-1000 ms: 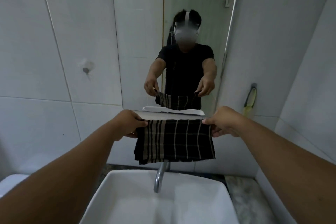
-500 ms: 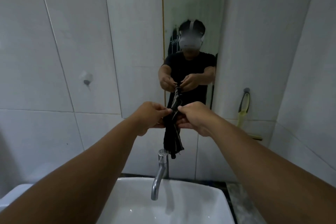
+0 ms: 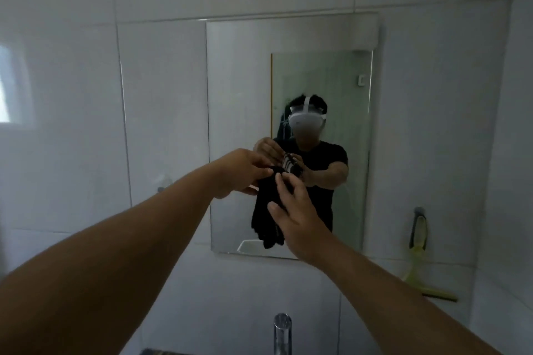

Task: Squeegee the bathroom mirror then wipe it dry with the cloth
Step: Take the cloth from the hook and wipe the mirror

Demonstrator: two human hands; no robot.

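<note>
The dark cloth (image 3: pixel 266 210) is held bunched before the mirror (image 3: pixel 239 124), near its lower edge, pinched at its top by the left hand (image 3: pixel 240 173). The right hand (image 3: pixel 291 212), fingers nearly straight, is laid against it. The squeegee (image 3: pixel 419 256) is hung on the wall beside the mirror's lower right corner.

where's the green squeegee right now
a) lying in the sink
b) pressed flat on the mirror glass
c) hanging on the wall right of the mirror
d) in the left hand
c: the squeegee hangs from a hook on the tiled wall to the right of the mirror, while the left hand grips the dark cloth.
</note>
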